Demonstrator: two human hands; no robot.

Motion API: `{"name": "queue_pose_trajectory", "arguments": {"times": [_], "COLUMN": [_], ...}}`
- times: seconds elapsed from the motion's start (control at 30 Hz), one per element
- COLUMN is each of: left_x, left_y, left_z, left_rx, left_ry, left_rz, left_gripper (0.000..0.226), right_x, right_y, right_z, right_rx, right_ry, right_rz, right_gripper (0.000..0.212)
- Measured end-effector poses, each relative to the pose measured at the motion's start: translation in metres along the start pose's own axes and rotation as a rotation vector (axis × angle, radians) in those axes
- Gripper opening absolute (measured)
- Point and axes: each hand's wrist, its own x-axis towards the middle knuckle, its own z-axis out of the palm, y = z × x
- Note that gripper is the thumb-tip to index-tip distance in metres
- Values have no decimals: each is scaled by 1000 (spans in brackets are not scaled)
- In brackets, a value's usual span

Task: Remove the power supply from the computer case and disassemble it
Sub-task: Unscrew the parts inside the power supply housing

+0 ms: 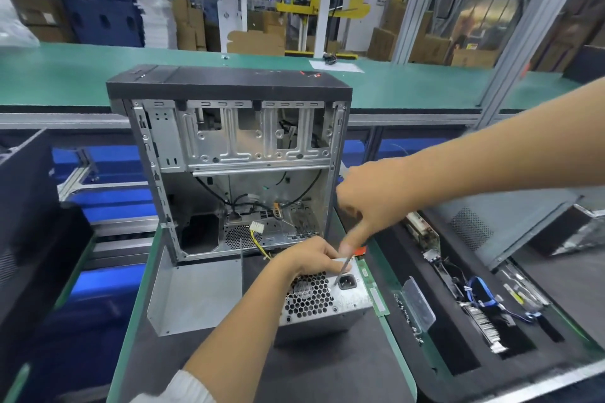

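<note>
Power supply (324,301) out of the case (229,170), lying on the surface (196,363) just in front of it.
Left hand (307,258) grips its top edge; right hand (370,203), fingers curled, holds a screwdriver (343,267) against its face.

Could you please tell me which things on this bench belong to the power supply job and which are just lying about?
Belongs to the job:
- power supply, gripped by the left hand
- screwdriver, in the right hand
- computer case

Lying about:
- memory stick
- blue cable
- cardboard boxes
</note>
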Motion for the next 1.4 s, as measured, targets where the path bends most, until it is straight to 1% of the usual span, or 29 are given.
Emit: {"name": "queue_pose_trajectory", "arguments": {"times": [0.03,0.07,0.1,0.13,0.17,0.23,0.27,0.33,0.37,0.4,0.47,0.53,0.6,0.67,0.7,0.77,0.8,0.87,0.9,1.0,1.07,1.1,1.17,1.23,1.27,1.33,1.37,1.4], "left_x": [-1,-1,-2,-3,-4,-3,-3,-2,-2,-3,-5,-9,-17,-28,-33,-44,-48,-54,-56,-51,-45,-43,-39,-40,-40,-40,-41,-41], "left_y": [1,0,0,1,1,0,0,-1,-1,-2,-1,0,3,5,4,0,-2,-1,-1,-5,-9,-10,-12,-11,-11,-10,-8,-7], "left_z": [0,0,0,0,-1,-1,-1,1,1,1,0,0,-2,-6,-9,-12,-11,-7,-4,8,17,21,26,28,28,28,29,29], "left_rx": [2,-7,-14,-15,-15,-23,-28,-24,-17,-13,-6,-31,-93,-196,-253,-314,-303,-305,-331,-415,-471,-493,-524,-541,-546,-541,-532,-523], "left_ry": [-8,-15,-17,-13,-9,-5,-1,32,55,68,60,65,174,278,264,154,106,69,79,225,314,347,396,426,439,460,467,472], "left_rz": [3,11,19,26,31,38,46,80,102,118,105,113,183,233,251,293,308,330,344,410,442,454,469,470,465,454,450,447], "left_gripper": [50,52,53,54,54,53,51,41,35,31,28,40,40,26,20,25,27,23,22,22,20,18,14,11,10,10,10,11], "right_x": [3,6,8,10,10,7,5,-1,-4,-5,-4,1,4,7,9,11,12,16,18,21,20,18,14,12,11,11,10,11], "right_y": [3,3,4,3,2,2,1,0,-1,-1,0,1,4,9,12,15,15,15,15,19,23,25,26,27,26,25,24,22], "right_z": [0,2,4,5,6,9,11,12,11,12,15,19,18,18,19,21,22,23,24,22,17,14,9,8,8,9,9,10], "right_rx": [123,182,175,103,-32,-378,-515,-649,-674,-683,-628,-503,-293,-15,98,274,325,296,259,224,295,342,408,415,403,351,281,198], "right_ry": [-55,-82,-68,-32,27,220,333,490,532,559,559,488,391,349,356,388,407,463,486,485,433,394,333,333,350,405,429,424], "right_rz": [66,114,127,108,68,-91,-222,-494,-575,-612,-536,-331,-172,-124,-119,-86,-58,-19,-16,-64,-150,-188,-226,-213,-180,-60,13,71], "right_gripper": [62,61,58,54,49,39,32,17,18,21,21,27,40,47,52,59,63,63,58,30,10,9,20,23,29,58,70,76]}}
